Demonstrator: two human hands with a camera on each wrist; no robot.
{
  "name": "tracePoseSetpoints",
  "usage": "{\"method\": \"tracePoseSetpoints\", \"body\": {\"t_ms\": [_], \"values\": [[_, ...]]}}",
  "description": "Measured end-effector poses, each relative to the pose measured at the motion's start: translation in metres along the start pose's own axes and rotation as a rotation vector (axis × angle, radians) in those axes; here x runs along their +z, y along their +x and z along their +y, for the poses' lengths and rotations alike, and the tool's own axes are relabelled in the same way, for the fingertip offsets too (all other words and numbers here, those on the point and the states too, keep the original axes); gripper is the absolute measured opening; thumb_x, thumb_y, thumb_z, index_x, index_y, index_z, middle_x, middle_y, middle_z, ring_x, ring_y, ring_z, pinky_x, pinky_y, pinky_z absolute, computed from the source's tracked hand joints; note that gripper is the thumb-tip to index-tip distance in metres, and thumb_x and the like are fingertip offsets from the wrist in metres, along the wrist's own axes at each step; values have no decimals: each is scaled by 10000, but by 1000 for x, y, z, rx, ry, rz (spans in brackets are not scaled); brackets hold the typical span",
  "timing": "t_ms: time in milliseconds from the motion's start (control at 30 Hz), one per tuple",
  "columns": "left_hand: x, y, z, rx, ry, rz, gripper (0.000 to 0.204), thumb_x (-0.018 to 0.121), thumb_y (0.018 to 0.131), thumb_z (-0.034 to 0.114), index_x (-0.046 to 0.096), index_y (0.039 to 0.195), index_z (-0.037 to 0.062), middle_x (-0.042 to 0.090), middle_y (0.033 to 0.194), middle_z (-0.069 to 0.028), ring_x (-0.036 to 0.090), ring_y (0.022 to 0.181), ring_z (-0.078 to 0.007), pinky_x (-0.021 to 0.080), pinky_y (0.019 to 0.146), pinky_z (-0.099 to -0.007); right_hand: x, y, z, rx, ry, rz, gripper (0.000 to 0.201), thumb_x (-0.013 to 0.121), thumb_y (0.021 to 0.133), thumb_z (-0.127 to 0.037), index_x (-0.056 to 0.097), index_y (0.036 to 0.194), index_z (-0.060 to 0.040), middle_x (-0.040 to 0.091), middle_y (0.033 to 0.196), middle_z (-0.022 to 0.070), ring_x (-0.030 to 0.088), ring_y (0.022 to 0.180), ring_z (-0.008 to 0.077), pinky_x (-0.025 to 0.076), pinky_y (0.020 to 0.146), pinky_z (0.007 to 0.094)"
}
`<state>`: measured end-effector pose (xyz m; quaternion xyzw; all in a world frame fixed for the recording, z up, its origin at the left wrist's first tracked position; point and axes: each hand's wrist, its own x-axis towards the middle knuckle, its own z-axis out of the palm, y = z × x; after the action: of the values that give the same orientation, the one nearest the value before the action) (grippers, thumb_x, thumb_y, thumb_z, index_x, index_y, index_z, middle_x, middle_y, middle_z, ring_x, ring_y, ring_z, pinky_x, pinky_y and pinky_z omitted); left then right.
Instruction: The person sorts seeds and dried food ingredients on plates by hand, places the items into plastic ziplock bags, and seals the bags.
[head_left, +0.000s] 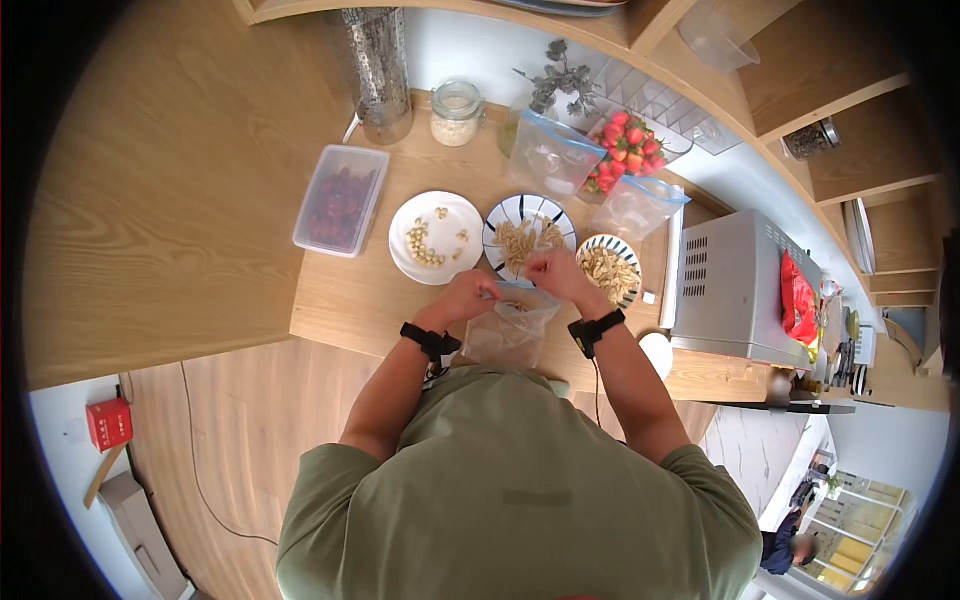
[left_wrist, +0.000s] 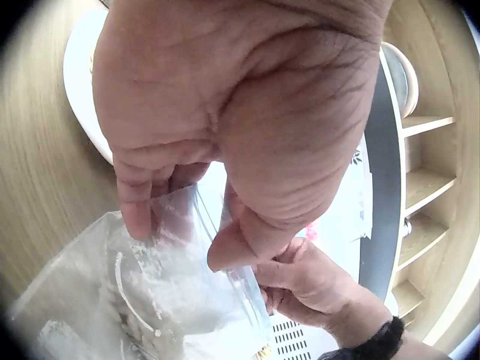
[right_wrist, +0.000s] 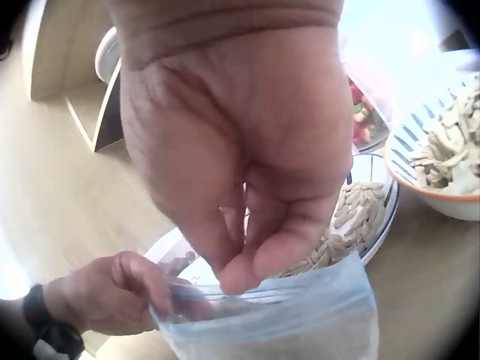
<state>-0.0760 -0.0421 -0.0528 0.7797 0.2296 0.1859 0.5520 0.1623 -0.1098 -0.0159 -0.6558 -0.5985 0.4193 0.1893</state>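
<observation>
A clear zip bag (head_left: 505,335) with a blue rim stands upright at the counter's front edge, with some pale pieces low inside. My left hand (head_left: 466,298) grips its left rim, thumb on one side and fingers on the other. At the far rim, my right hand (head_left: 557,274) pinches with thumb and fingertips together; in the right wrist view the zip bag's lip (right_wrist: 322,289) runs right below them. Just beyond lies a blue-striped plate (head_left: 492,245) of pale, slender pieces. To the right is a bowl (head_left: 609,272) of pale slices.
A white plate (head_left: 405,215) with small round pieces sits left, beside a plastic box (head_left: 343,185) of dark red fruit. At the back are a glass jar (head_left: 456,112), more zip bags (head_left: 560,155) and strawberries (head_left: 628,145). A grey appliance (head_left: 715,285) borders the right.
</observation>
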Motion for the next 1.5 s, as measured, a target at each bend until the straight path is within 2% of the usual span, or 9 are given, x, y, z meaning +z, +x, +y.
{"method": "tracePoseSetpoints", "body": {"t_ms": [167,267,600,700,767,900,1100,1367,1500], "values": [[1,2,1,-19,-3,-16,149,698,654,83,735,798,79,690,815,-125,645,797,-302,515,732,-378,15,41,7,9,-518,522,492,769,687,-365,649,1040,-45,677,951,176,632,968,355,507,853,435],[1,0,0,26,6,12,148,701,648,86,734,792,82,689,802,-121,641,799,-304,511,734,-385,19,50,-4,163,-516,308,462,753,713,-304,600,1058,-38,640,1040,207,589,1045,360,479,896,440],[2,-3,-4,17,36,52,145,698,641,86,736,781,93,686,808,-127,635,800,-310,510,736,-393,11,52,13,-48,-374,377,114,675,734,-112,656,790,-15,666,741,171,649,700,350,532,679,400],[2,-2,0,18,28,45,145,696,642,85,737,781,92,685,812,-130,636,808,-312,511,744,-394,6,46,26,-87,-286,526,136,675,769,-108,678,868,-15,679,718,129,655,627,252,532,613,330],[3,-2,0,14,16,40,146,696,643,84,737,782,93,685,816,-132,636,813,-314,511,749,-395,0,36,24,211,183,425,137,666,775,-121,714,885,-55,681,734,101,662,640,190,522,613,323],[3,-3,-2,10,29,38,149,701,654,69,736,796,92,680,825,-120,639,820,-295,515,752,-380,-2,2,13,139,649,112,107,674,840,-95,689,917,-22,652,693,20,628,658,60,501,583,224],[5,-2,0,-5,41,1,143,708,659,104,734,799,116,665,849,-116,626,858,-310,505,779,-401,6,-31,-36,102,55,-223,91,680,824,-71,694,891,-10,679,706,39,649,619,98,506,539,244],[5,-4,-1,100,73,49,147,717,666,63,733,810,89,650,796,-102,612,729,-242,502,650,-336,-10,-1,-9,137,-403,227,363,782,704,-209,689,976,12,706,874,157,689,803,285,555,734,358],[2,-3,4,-18,54,-8,124,707,669,104,732,790,113,672,867,-118,629,876,-310,507,795,-404,-2,14,0,93,-452,269,471,794,666,-251,654,1032,10,672,980,212,638,947,366,518,858,407]]}}
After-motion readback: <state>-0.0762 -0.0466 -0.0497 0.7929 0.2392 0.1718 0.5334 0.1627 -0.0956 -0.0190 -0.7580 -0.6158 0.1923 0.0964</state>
